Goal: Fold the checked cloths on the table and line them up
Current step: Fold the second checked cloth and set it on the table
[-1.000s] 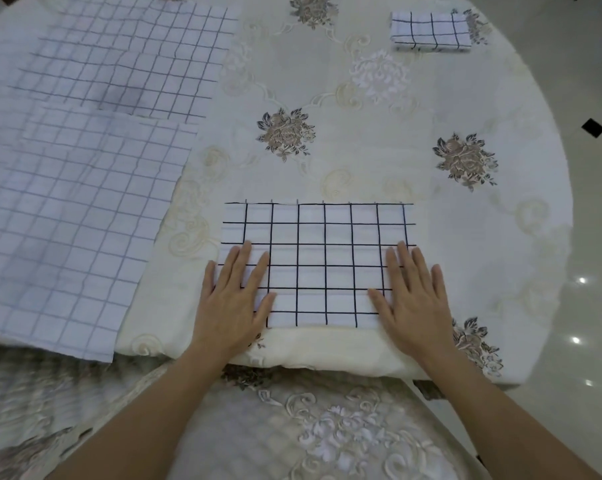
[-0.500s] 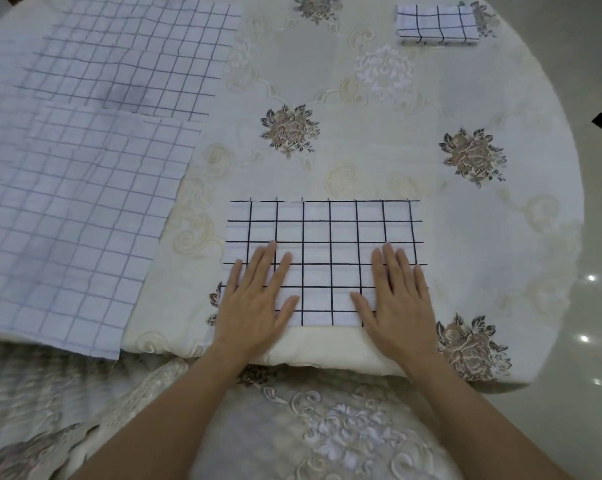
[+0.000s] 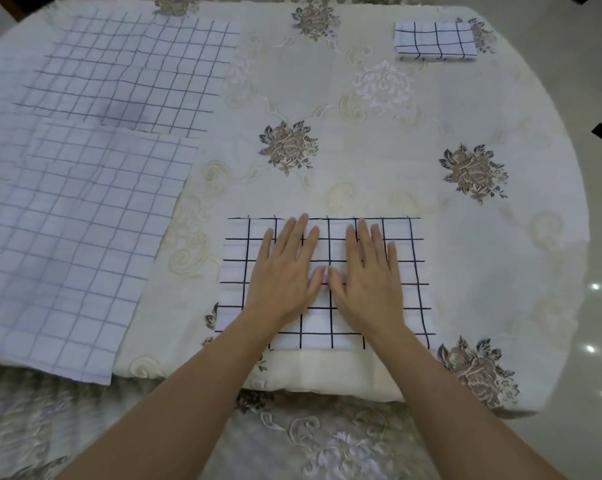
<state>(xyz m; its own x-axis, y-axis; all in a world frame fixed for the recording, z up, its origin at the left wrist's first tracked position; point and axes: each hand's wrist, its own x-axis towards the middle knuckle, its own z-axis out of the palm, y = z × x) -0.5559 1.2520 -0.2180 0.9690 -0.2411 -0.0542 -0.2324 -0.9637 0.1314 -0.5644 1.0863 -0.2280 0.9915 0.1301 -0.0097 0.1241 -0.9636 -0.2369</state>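
Note:
A white cloth with a black check [image 3: 410, 258], folded into a wide rectangle, lies flat near the table's front edge. My left hand [image 3: 285, 271] and my right hand [image 3: 368, 275] press flat on its middle, side by side, fingers straight, thumbs almost touching. A small folded checked cloth [image 3: 434, 41] sits at the far right of the table. Two unfolded checked cloths lie spread on the left, one at the back [image 3: 133, 74] and a paler one [image 3: 67, 237] overlapping it at the front.
The round table carries a cream embroidered tablecloth [image 3: 379, 161] with brown flower motifs. Its rim curves away on the right, with shiny floor tiles [image 3: 600, 237] beyond. A patterned fabric [image 3: 292, 441] lies below the front edge.
Both hands slid from the cloth's lower outer corners inward and forward to its middle, staying flat on it. The camera view tilted slightly.

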